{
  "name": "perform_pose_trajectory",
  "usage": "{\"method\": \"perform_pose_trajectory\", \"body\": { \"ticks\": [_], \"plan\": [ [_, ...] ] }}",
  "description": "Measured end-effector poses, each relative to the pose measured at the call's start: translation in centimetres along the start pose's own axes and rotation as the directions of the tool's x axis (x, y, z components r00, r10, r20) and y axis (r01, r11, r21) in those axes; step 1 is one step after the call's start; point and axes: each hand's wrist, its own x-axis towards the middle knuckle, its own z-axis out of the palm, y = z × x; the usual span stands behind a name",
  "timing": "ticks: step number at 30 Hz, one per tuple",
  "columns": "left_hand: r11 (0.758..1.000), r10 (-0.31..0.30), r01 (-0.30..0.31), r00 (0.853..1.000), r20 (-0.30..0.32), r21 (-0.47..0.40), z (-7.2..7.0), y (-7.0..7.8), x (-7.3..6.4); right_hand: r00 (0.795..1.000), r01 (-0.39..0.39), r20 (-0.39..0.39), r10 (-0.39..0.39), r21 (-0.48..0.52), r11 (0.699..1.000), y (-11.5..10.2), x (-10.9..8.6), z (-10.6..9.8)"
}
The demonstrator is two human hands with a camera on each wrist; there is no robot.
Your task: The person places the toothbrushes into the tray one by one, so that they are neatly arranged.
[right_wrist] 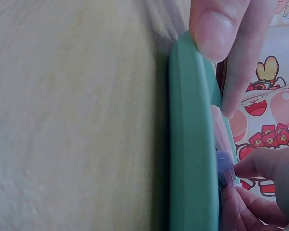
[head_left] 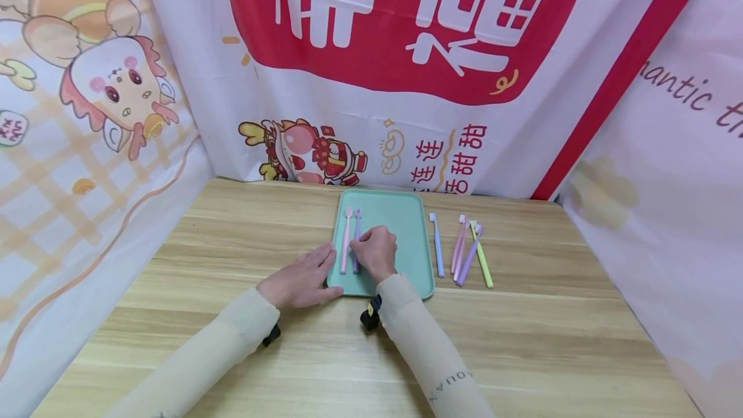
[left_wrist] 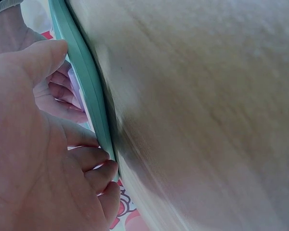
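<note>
A mint-green tray (head_left: 415,244) lies on the wooden table with two toothbrushes side by side in its left half. The pink toothbrush (head_left: 346,244) is on the left, its head toward the back. Just right of it is the purple toothbrush (head_left: 357,228), pinched between thumb and fingers of my right hand (head_left: 377,253), which hides part of its handle. My left hand (head_left: 304,278) rests against the tray's near left corner, fingers extended along the left edge and thumb at the front edge. In the left wrist view, the left fingertips (left_wrist: 108,169) touch the tray's rim.
Right of the tray lie more toothbrushes: a blue toothbrush (head_left: 438,247) close to the rim, then a loose group with pink ones, a purple toothbrush (head_left: 469,257) and a yellow-green toothbrush (head_left: 484,260) overlapping. Printed cloth (head_left: 366,121) hangs behind the table and at both sides.
</note>
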Motion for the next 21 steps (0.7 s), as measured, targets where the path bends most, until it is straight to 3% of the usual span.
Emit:
{"method": "perform_pose_trajectory", "body": {
  "ticks": [21],
  "plan": [
    [1.0, 0.004, -0.004, 1.0, -0.002, 0.002, 0.01, -0.06, 0.0, 1.0, 0.008, 0.008, -0.008, -0.03, 1.0, -0.05, -0.19, -0.23]
  ]
}}
